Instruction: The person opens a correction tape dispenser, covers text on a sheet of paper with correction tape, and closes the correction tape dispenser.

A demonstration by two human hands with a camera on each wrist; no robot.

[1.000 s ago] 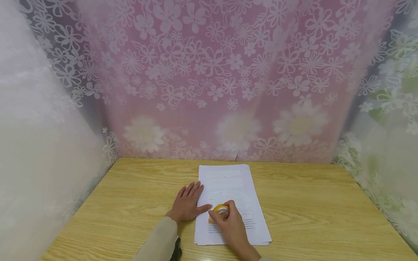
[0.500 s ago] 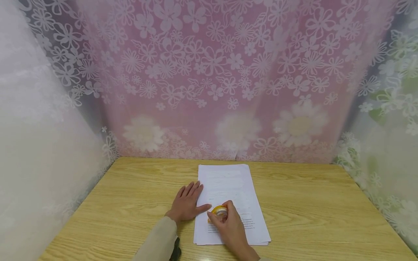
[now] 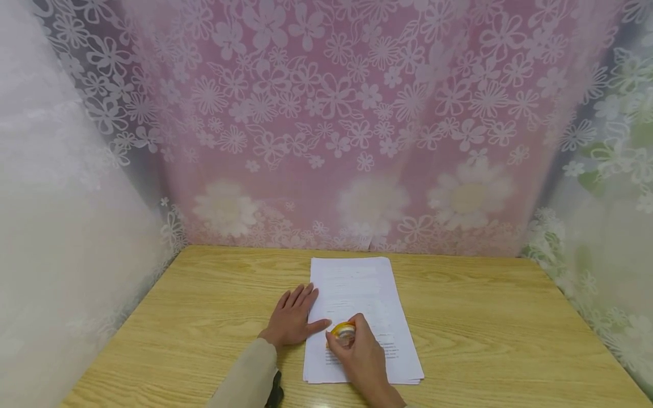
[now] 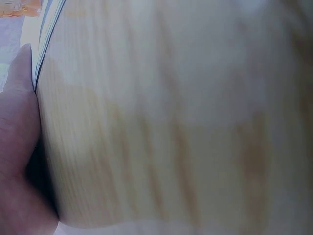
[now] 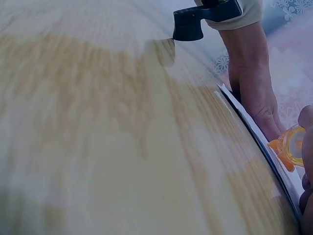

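Observation:
My right hand (image 3: pixel 363 354) pinches an orange-yellow, see-through correction tape dispenser (image 3: pixel 343 333) between thumb and fingers. Its lower end is right at the page, left of some printed lines. A stack of printed paper (image 3: pixel 352 283) lies on the table, with white strips across much of the top sheet's text. Fingers spread, my left hand (image 3: pixel 292 323) rests flat at the stack's left edge, its thumb on the sheet close to the dispenser. The right wrist view shows the dispenser's round window and orange tip (image 5: pixel 282 155); only part of the right hand shows there.
The stack sits on a wood-grain table (image 3: pixel 484 317), its near edges slightly uneven. A pink flowered curtain (image 3: pixel 357 141) hangs behind the table, with pale curtains at both sides. A dark strap (image 3: pixel 275 391) is around the left wrist.
The dispenser has tilted slightly in my right hand, so its round face shows less. My left hand and the paper stack have stayed in place.

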